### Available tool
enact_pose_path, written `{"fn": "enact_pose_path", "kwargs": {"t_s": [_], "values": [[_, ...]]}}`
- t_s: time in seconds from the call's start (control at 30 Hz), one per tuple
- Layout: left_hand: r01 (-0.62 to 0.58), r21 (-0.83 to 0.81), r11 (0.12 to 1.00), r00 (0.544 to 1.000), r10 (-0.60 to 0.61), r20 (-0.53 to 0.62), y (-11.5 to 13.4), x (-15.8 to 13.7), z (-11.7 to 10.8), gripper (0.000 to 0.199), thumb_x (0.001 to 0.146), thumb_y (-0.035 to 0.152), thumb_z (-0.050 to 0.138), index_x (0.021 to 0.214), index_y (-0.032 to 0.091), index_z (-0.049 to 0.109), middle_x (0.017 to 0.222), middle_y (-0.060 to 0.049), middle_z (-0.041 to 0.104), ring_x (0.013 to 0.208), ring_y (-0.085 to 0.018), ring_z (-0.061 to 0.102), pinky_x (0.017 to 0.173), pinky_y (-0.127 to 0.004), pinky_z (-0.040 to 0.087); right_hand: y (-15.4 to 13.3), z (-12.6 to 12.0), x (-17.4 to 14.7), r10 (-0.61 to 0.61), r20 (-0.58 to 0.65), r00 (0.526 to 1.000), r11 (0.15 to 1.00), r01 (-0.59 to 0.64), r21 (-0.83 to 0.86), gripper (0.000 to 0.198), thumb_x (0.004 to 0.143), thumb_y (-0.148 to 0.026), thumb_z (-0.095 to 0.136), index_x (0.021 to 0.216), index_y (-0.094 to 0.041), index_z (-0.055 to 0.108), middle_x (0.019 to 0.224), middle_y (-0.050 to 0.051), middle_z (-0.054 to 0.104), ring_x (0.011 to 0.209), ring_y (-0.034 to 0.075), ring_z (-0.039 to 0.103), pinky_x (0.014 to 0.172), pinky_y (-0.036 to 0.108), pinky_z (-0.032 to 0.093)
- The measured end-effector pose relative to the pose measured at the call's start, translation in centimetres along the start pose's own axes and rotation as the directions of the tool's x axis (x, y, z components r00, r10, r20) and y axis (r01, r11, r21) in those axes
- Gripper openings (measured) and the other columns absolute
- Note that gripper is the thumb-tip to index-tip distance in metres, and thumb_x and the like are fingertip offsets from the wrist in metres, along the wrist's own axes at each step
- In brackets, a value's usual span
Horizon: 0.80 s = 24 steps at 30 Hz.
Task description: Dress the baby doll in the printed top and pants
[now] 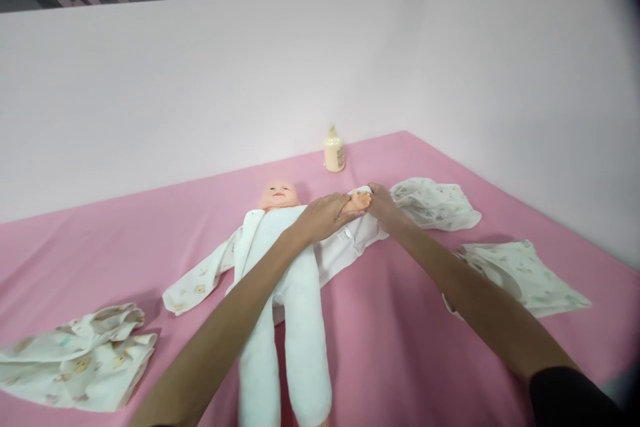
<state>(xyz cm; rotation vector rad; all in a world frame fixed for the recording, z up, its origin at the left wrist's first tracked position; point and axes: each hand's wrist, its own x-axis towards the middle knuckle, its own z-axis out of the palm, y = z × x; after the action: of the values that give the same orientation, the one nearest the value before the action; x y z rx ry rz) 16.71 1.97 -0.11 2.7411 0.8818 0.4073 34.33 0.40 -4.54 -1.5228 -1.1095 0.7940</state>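
Note:
A baby doll (305, 340) with a white cloth body lies on its back, head away from me. Beneath it is spread a white baby shirt (350, 247) with small printed animals, one sleeve stretched out to the left. My left hand (327, 213) is closed around the doll's arm on the right, just below its small bare hand (361, 200). Beside that small hand, my right hand (381, 205) pinches the shirt's fabric, seemingly at the sleeve; its fingertips are partly hidden.
Pink sheeting (390, 347) covers the surface, bordered by pale walls. A cream pump bottle (334, 151) stands at the back. Crumpled printed cloth (435, 203) and a folded cloth (525, 277) lie right; another printed garment (80, 360) lies at the left front.

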Motion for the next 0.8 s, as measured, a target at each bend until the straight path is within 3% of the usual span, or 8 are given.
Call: {"fn": "enact_pose_path", "kwargs": {"t_s": [0.13,0.23,0.43,0.6,0.8], "values": [[0.027,0.051,0.998,0.998,-0.029,0.047,0.1,-0.3,-0.1,0.046,0.097,0.062,0.031,0.082,0.021,0.047,0.091,-0.004,0.063,0.08,-0.02,0.058,0.067,-0.033,0.039,-0.7,-0.3,0.1,0.048,-0.046,0.998,0.989,-0.054,-0.136,0.012,0.07,-0.024,0.049,0.07,-0.023,0.037,0.065,-0.003,0.044,0.061,0.013,0.041,0.051,0.024,0.032],[0.03,0.126,0.992,0.995,-0.043,0.095,0.1,-0.2,0.3,0.043,0.097,0.058,0.032,0.084,0.021,0.05,0.095,-0.006,0.066,0.084,-0.023,0.061,0.068,-0.033,0.039,-1.4,-0.3,-0.4,-0.042,-0.099,0.994,0.955,0.011,-0.297,0.012,0.074,-0.023,0.047,0.071,-0.023,0.035,0.067,-0.001,0.046,0.065,0.015,0.044,0.056,0.027,0.033],[0.077,0.289,0.954,0.981,-0.124,0.149,-0.5,0.3,0.9,0.043,0.098,0.053,0.031,0.092,0.019,0.056,0.101,-0.011,0.07,0.087,-0.028,0.066,0.069,-0.035,0.043,-2.1,0.3,-2.0,-0.224,-0.097,0.97,0.742,0.105,-0.663,0.005,0.087,-0.02,0.04,0.086,-0.023,0.044,0.081,0.006,0.06,0.077,0.023,0.055,0.065,0.032,0.032],[0.079,0.376,0.923,0.974,-0.152,0.168,-1.1,0.4,1.4,0.05,0.097,0.058,0.029,0.097,0.018,0.058,0.104,-0.014,0.07,0.091,-0.031,0.068,0.072,-0.036,0.045,-1.9,1.0,-2.6,-0.343,-0.038,0.939,0.612,0.192,-0.767,0.013,0.092,-0.02,0.038,0.098,-0.02,0.049,0.094,0.011,0.066,0.088,0.027,0.06,0.071,0.035,0.035],[0.117,0.402,0.908,0.962,-0.205,0.182,-1.2,0.5,1.0,0.053,0.097,0.058,0.026,0.104,0.017,0.058,0.104,-0.016,0.071,0.09,-0.033,0.069,0.071,-0.037,0.045,-1.4,1.0,-2.6,-0.376,-0.044,0.926,0.562,0.19,-0.805,0.015,0.093,-0.019,0.036,0.1,-0.02,0.05,0.095,0.011,0.065,0.089,0.027,0.059,0.073,0.035,0.036]]}}
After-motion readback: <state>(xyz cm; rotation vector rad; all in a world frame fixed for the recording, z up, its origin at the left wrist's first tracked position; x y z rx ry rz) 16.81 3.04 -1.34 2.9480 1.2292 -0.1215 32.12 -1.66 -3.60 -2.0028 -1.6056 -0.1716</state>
